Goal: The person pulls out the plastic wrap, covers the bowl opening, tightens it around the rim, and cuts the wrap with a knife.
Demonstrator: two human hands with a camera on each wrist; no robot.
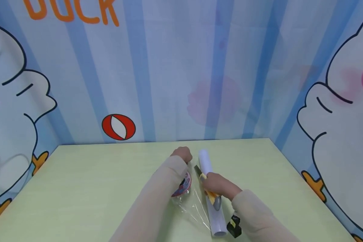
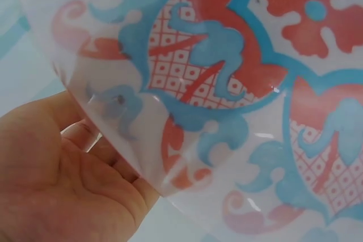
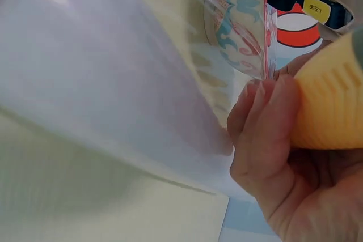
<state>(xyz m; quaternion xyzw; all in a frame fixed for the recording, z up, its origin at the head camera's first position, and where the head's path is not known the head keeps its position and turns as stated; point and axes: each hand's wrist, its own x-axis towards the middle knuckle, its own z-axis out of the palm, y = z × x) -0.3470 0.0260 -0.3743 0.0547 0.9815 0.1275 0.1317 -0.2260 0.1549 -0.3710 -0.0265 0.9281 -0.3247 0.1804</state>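
A bowl with a red rim and a red and blue pattern sits under clear plastic film, partly hidden by the left sleeve. My left hand is at the bowl's far side, its fingers curled at the film's edge and partly behind it in the left wrist view. The film stretches over to a white roll lying lengthwise on the table. My right hand grips a yellow-handled utility knife above the roll, its dark tip pointing away between roll and left hand.
The pale yellow table ends at a blue striped backdrop with cartoon figures on both sides. A black wrist camera is strapped at the right sleeve, close beside the roll's near end.
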